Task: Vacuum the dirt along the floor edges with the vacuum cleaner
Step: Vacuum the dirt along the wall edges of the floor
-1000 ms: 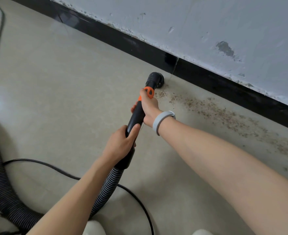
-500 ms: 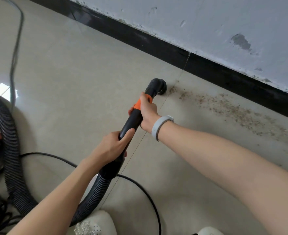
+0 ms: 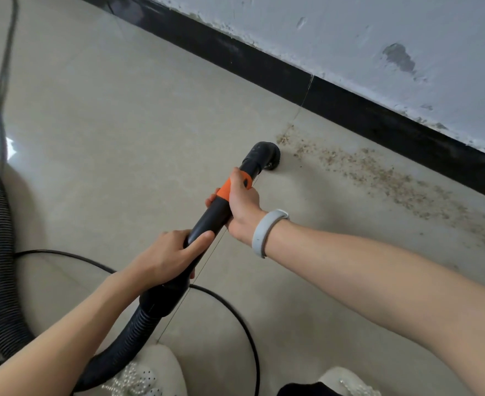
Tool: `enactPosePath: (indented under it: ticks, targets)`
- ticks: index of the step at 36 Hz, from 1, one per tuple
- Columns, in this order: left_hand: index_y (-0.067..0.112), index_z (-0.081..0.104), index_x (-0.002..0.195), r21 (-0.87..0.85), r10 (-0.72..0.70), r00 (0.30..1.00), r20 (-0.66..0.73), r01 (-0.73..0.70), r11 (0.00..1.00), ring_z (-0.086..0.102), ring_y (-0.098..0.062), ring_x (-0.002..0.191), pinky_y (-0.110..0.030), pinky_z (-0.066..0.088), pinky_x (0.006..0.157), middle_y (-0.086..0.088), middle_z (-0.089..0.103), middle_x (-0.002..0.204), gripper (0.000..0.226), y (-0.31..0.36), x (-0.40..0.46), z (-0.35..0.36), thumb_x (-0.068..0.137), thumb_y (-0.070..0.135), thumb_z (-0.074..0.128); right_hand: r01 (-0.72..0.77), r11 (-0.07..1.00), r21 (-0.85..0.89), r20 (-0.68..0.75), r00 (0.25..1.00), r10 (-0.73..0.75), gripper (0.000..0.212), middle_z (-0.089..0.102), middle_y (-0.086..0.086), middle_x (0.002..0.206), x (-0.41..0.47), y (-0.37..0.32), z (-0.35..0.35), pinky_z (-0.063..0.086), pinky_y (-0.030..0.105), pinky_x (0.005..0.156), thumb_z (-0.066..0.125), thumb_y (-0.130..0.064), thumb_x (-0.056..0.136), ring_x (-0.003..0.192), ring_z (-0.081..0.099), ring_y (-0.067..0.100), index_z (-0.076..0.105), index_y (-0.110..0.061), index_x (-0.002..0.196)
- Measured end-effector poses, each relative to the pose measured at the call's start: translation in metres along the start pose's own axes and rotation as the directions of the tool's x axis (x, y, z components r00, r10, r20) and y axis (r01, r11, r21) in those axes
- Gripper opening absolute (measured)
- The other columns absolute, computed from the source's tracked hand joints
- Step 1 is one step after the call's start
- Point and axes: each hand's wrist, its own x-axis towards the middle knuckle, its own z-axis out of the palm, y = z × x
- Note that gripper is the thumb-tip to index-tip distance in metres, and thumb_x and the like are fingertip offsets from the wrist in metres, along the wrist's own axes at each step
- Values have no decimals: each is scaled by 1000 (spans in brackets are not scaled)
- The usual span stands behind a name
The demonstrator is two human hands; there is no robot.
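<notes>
Both hands are gripping the vacuum wand (image 3: pixel 211 217), right hand (image 3: pixel 242 204) wrapping the orange collar, left hand (image 3: pixel 168 257) curling lower down, nozzle (image 3: pixel 264 155) sitting beside the dirt (image 3: pixel 378 175) along the black skirting (image 3: pixel 349 110).

A chipped grey patch (image 3: pixel 399 57) mars the wall (image 3: pixel 349 38) at upper right; white beaded shoes (image 3: pixel 147 372) show along the bottom edge.

Both hands (image 3: pixel 207 224) on vacuum wand (image 3: pixel 215 212)
</notes>
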Motion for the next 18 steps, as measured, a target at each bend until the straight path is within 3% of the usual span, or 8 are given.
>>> enactPosePath:
  ticks: [2, 6, 10, 18]
  targets:
    - [11, 51, 75, -8, 5, 1000, -13, -5, 1000, 63, -9, 49, -19, 48, 55, -4, 70, 60, 46, 4, 6, 3, 95, 51, 40, 29, 999, -36, -31, 999, -30, 34, 53, 5, 57, 4, -5, 1, 50, 34, 61, 47, -36, 97, 46, 55, 21, 44, -9, 78]
    - [15, 52, 75, -56, 20, 995, -93, -25, 998, 64, -11, 52, -32, 52, 67, -2, 70, 60, 45, 17, 23, 13, 95, 53, 39, 83, 994, -68, -85, 992, -89, 39, 49, 6, 54, 20, -25, 1, 49, 30, 53, 47, -37, 98, 39, 52, 20, 42, -9, 72]
    - [15, 54, 86, -122, 16, 990, -138, -33, 992, 67, -16, 64, -36, 53, 72, -1, 70, 63, 46, 34, 40, 21, 95, 57, 38, 99, 991, -87, -84, 991, -106, 40, 50, 4, 39, 36, -48, -4, 49, 35, 59, 49, -37, 98, 39, 50, 20, 43, -7, 72]
    - [9, 54, 92, -199, -8, 981, -194, -32, 979, 65, -19, 56, -35, 53, 70, -4, 69, 66, 53, 62, 66, 26, 93, 60, 38, 117, 989, -87, -102, 987, -125, 39, 52, 6, 48, 51, -80, -12, 49, 38, 70, 49, -37, 98, 45, 50, 21, 43, -6, 76]
